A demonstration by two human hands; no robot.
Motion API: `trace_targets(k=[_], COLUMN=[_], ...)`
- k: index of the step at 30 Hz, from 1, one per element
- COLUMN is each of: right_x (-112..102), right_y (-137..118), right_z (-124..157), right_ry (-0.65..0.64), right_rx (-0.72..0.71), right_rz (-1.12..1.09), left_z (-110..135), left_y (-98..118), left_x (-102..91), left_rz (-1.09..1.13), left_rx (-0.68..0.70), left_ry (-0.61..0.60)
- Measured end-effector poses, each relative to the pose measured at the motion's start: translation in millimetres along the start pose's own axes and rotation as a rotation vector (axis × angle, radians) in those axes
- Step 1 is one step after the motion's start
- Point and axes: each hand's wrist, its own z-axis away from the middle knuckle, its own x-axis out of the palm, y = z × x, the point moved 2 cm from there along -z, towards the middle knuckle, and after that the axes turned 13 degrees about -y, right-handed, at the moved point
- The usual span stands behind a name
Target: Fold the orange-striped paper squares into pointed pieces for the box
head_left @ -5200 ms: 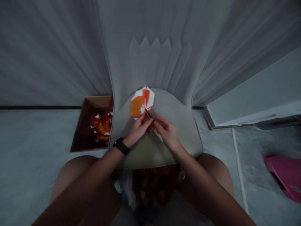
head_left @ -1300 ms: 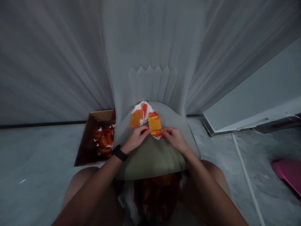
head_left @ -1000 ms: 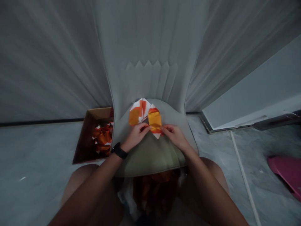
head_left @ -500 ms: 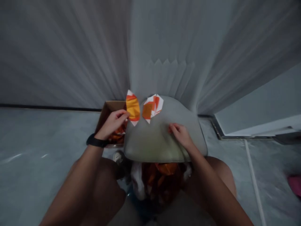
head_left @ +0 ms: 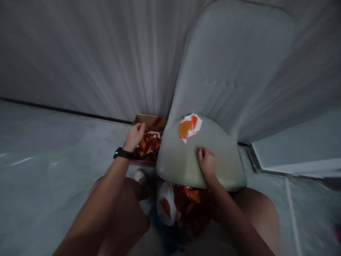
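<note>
My left hand hangs over the rim of a cardboard box filled with folded orange-and-white paper pieces. Its fingers are bunched, and I cannot tell whether they hold a piece. My right hand rests on a pale grey chair seat, touching nothing else. A folded orange-and-white paper piece lies on the seat's far part, beyond my right hand. A black wristband circles my left wrist.
Behind the seat rises a grey chair back. Below it, a white plastic bag and orange paper sit at my lap. A white shoe stands by my left knee. Grey curtain hangs behind; a white rod lies on the floor.
The yellow-orange folded piece in my left hand is no longer visible, and that hand has moved down to the box. The view has tilted and swung, and the other piece stays on the seat.
</note>
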Motion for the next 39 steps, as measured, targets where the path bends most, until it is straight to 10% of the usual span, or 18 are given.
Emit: trace_targets(k=[8, 15, 21, 27, 32, 39], right_x=[-18, -5, -2, -20, -33, -35], right_y=[-20, -34, -18, 31, 50, 48], right_z=[-97, -178, -112, -9, -14, -32], right_ry=[0.000, -0.044, 0.013, 0.006, -0.160, -0.045], right_rx=[0.222, 0.224, 0.202, 0.179, 0.181, 0.134], right_rz=[-0.334, -0.458, -0.560, -0.891, -1.039, -1.021], left_z=[-27, -19, -24, 9, 29, 16], left_y=[95, 126, 123, 145, 148, 149], left_x=[99.6, 138.9, 149.5, 205.6, 237.7, 224.1], left_rz=[0.091, 0.000, 0.023, 0.131, 0.322, 0.299], left_rx=[0.246, 0.343, 0.275, 0.365, 0.370, 0.354], left_ry=[-0.171, -0.239, -0.161, -0.268, -0.618, -0.482])
